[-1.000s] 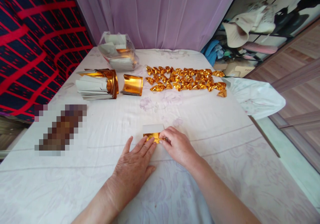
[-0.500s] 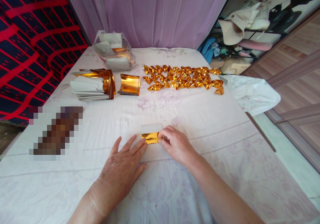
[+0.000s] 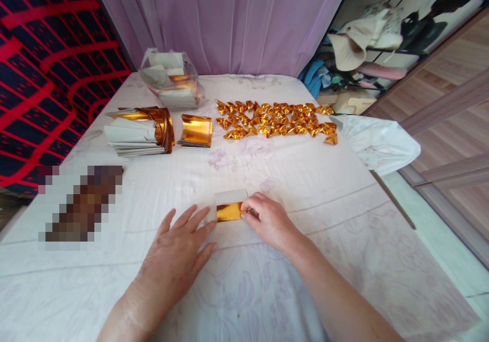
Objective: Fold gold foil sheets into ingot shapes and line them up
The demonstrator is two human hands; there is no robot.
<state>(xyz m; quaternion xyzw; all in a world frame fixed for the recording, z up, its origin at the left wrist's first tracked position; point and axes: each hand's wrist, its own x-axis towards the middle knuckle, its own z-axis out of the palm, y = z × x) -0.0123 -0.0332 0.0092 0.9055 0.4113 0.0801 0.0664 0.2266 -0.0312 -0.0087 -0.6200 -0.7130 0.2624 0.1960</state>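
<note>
- Pale cotton sheet (image 3: 305, 240) with a faint floral print, softly wrinkled, covers the whole work surface.
- Near the middle, the left hand (image 3: 173, 260) lies flat on the sheet, palm down and fingers spread wide, holding nothing; its fingertips (image 3: 206, 212) sit just beside the left edge of the foil piece.
- Right of it, the right hand (image 3: 267, 219) is curled, thumb and forefinger pinched narrowly on the right end of the small folded sheet of gold foil with a white paper backing (image 3: 229, 207).
- That shiny rectangular piece lies flat on the sheet between the two hands, gold band nearer, white flap farther.
- At the near left lies a pixelated brownish patch (image 3: 80, 204); what it covers cannot be told.
- Farther left, a thick stack of white-backed gold foil sheets (image 3: 139, 132) curls at its right end.
- Just right of it rests a smaller curved bundle of mirror-bright gold foil (image 3: 196, 130).
- Right again, many crinkled, folded gold foil ingots (image 3: 275, 120) lie in loose rows.
- Farthest, a clear crumpled plastic bag of paper sheets (image 3: 171, 79) stands before a smooth lilac curtain (image 3: 237, 21).
</note>
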